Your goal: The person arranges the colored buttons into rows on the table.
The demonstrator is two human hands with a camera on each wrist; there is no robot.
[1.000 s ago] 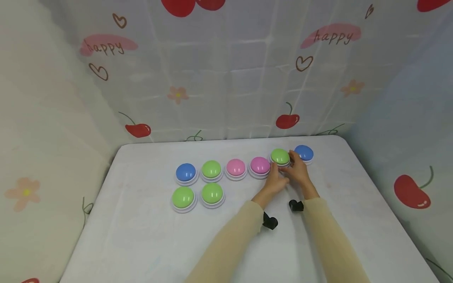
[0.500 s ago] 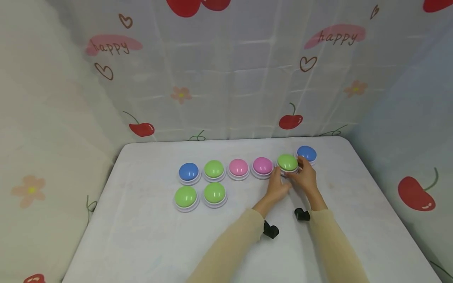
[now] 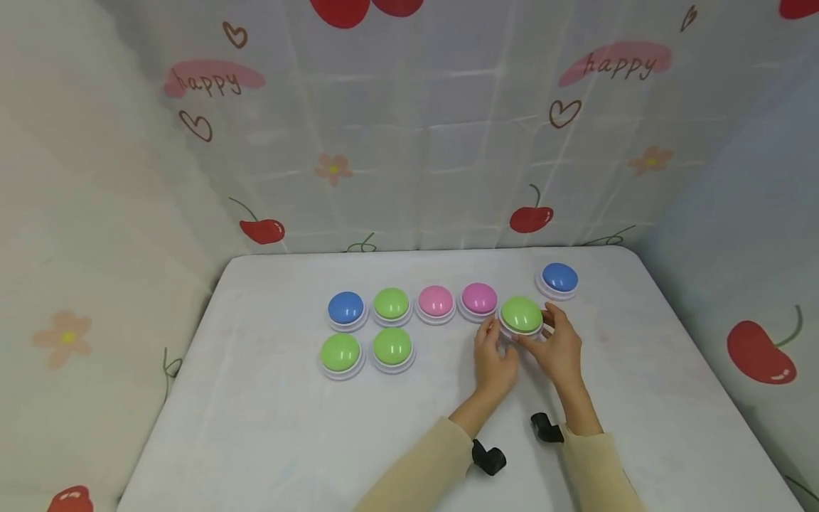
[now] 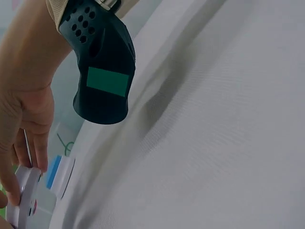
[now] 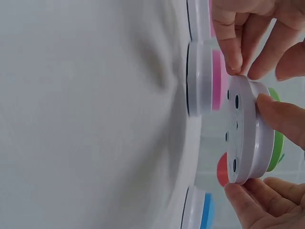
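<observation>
A green domed push button [image 3: 521,315] with a white base is lifted off the table, its holed underside [image 5: 240,129] showing in the right wrist view. My right hand [image 3: 559,348] grips it, thumb on the near side and fingers on the right edge. From the left, my left hand [image 3: 495,366] touches the rim with its fingertips, while its thumb [image 5: 291,62] stays apart. Just left of the held one sits a magenta button [image 3: 479,299]; a blue button [image 3: 559,278] rests behind to the right.
Further left in the same row are a pink button [image 3: 436,302], a green button [image 3: 392,304] and a blue button [image 3: 346,308]. Two more green buttons stand in front, one being the left one [image 3: 340,353]. A printed curtain [image 3: 409,156] rises behind the white table [image 3: 288,427].
The green button has come out of its place beside the magenta one, toward the person and clear of the blue one. Both hands moved back with it. The head view shifted slightly.
</observation>
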